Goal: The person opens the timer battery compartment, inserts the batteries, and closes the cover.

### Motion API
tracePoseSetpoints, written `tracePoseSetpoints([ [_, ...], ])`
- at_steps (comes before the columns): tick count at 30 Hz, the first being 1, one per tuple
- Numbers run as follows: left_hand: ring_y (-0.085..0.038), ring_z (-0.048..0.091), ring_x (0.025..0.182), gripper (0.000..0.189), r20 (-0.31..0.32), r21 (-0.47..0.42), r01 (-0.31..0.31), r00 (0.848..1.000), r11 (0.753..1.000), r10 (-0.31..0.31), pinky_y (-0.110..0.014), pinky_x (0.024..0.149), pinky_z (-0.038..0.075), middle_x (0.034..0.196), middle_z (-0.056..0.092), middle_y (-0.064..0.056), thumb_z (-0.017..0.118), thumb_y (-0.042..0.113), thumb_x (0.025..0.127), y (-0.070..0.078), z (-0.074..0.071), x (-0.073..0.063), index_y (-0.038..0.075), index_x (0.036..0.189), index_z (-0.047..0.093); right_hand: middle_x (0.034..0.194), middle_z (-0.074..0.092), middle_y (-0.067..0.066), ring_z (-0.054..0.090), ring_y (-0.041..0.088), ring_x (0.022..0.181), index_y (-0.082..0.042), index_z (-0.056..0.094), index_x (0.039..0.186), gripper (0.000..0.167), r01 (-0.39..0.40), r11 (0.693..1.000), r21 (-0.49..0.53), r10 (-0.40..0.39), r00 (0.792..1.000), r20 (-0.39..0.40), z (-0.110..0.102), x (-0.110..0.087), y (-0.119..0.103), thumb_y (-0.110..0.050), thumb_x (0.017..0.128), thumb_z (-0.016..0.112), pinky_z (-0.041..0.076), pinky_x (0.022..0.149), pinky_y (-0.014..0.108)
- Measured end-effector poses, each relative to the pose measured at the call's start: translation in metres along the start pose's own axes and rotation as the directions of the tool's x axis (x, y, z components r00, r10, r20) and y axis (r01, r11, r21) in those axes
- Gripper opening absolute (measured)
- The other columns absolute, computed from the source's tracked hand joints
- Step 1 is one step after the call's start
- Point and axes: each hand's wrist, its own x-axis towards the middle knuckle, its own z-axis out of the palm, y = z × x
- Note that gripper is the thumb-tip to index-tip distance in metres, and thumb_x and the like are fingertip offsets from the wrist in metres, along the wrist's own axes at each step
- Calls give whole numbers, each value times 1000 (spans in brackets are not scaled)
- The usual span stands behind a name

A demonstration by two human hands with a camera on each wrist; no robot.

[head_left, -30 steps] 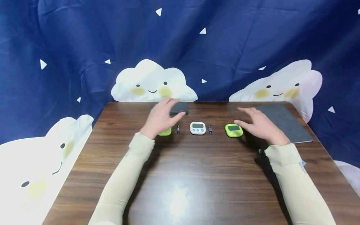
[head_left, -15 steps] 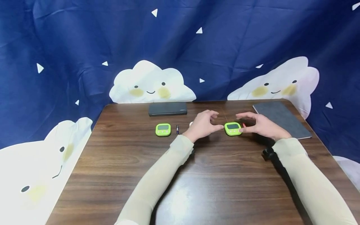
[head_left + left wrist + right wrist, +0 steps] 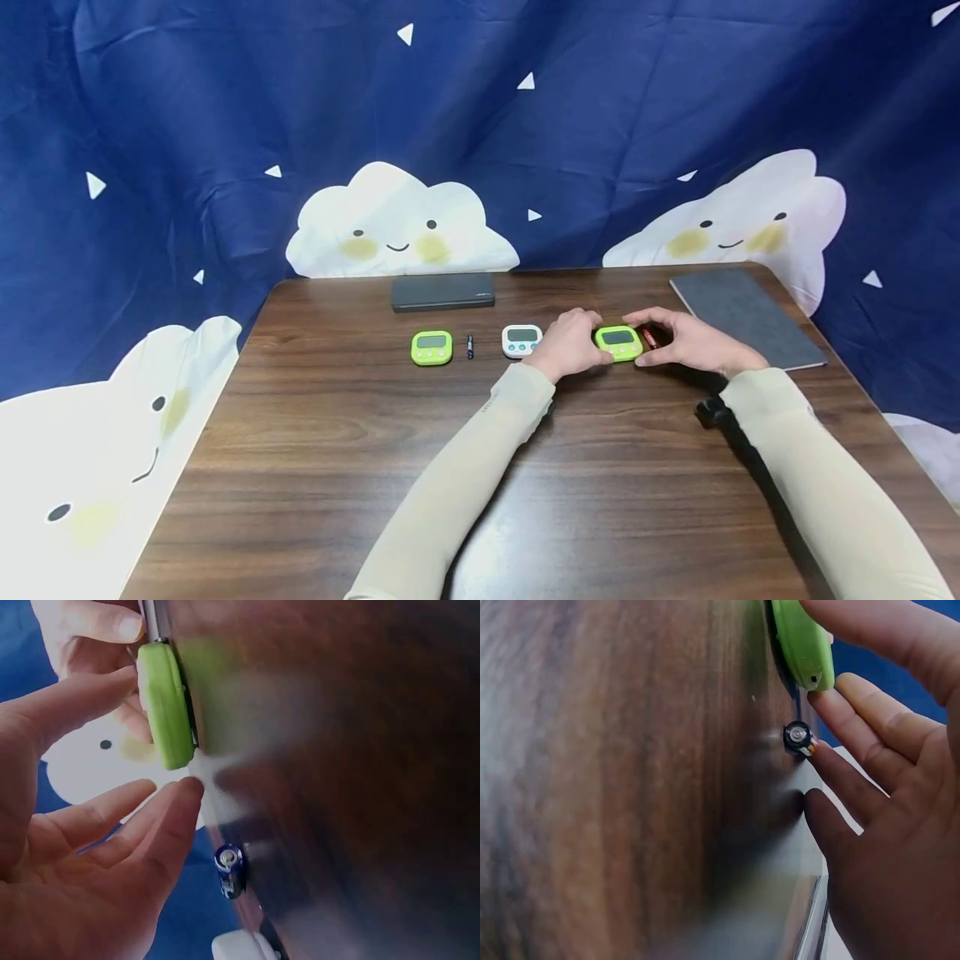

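A green digital timer [image 3: 618,343] lies on the table between my two hands. My left hand [image 3: 572,343] reaches to its left edge, thumb [image 3: 112,686] right at the timer and the other fingers spread just beside it. On the opposite side, my right hand [image 3: 693,342] has its thumb and index fingertip at the timer's right corners, fingers extended. Under the right hand's arch lies a red battery [image 3: 649,337], seen end-on as a battery [image 3: 798,736] in the right wrist view. A blue battery [image 3: 229,868] lies near my left fingers; the left hand hides it in the head view.
A white timer [image 3: 521,340] sits partly behind my left hand. Further left are another battery [image 3: 470,347] and a second green timer [image 3: 432,348]. A dark flat case [image 3: 442,292] lies at the table's back edge, a grey notebook [image 3: 750,317] at the back right.
My left hand has swung right from over the left green timer to the right one, uncovering the left timer and dark case. My right hand has lowered beside the right timer.
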Motion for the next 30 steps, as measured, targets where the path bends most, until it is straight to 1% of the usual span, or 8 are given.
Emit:
tracePoseSetpoints([
  [2,-14,70,120,68,21,35,13,1000,999,-13,-29,102,60,135,74,4,92,49,87,-3,12,11,21,146,72,157,62,24,55,36,140,-2,58,158,77,6,1000,-18,-6,1000,-9,1,0,1,-18,92,94,44,102,16],
  [5,-13,69,117,67,56,75,12,998,997,-16,-28,102,60,134,74,4,94,47,87,-6,22,22,21,145,72,154,64,23,58,34,135,-3,60,155,75,12,999,-51,-13,1000,-18,3,1,1,-19,91,96,46,101,19],
  [10,-13,69,108,59,66,149,-16,998,989,7,-29,98,61,121,74,4,94,49,85,-11,38,39,19,133,76,148,68,22,62,33,128,-4,65,151,73,12,991,-130,-17,999,-37,5,3,1,-25,89,98,47,99,24],
  [14,-11,69,98,48,62,166,-33,998,986,23,-26,90,61,109,72,7,92,50,85,-14,40,43,21,120,77,143,70,20,63,32,124,-6,67,148,70,9,988,-153,-16,999,-49,7,4,-1,-25,89,98,48,99,27],
  [19,-10,68,94,46,61,140,-39,998,989,31,-24,86,60,106,72,9,92,49,86,-17,39,43,21,120,77,143,70,20,62,31,123,-5,67,147,68,9,988,-155,-16,999,-47,6,3,-2,-25,89,98,49,100,31],
  [23,-10,70,97,48,55,88,-17,998,996,12,-25,88,60,111,75,10,94,45,85,-12,31,35,22,124,79,140,70,20,61,31,120,-4,67,147,67,12,991,-134,-18,999,-45,5,2,-4,-24,90,97,50,96,29],
  [27,-12,73,107,49,55,9,-15,998,1000,14,-25,94,61,123,80,7,93,39,90,3,-2,6,19,133,80,142,70,17,62,29,122,-6,66,149,68,2,996,-91,-7,999,-50,1,1,-9,-23,91,96,50,97,26],
  [30,-13,73,110,52,39,-49,-61,997,997,63,-22,96,59,127,81,2,91,35,95,12,-33,-19,13,140,77,150,69,18,64,30,131,-7,64,151,70,-5,997,-80,0,999,-53,-2,0,-18,-25,92,95,52,103,27],
])
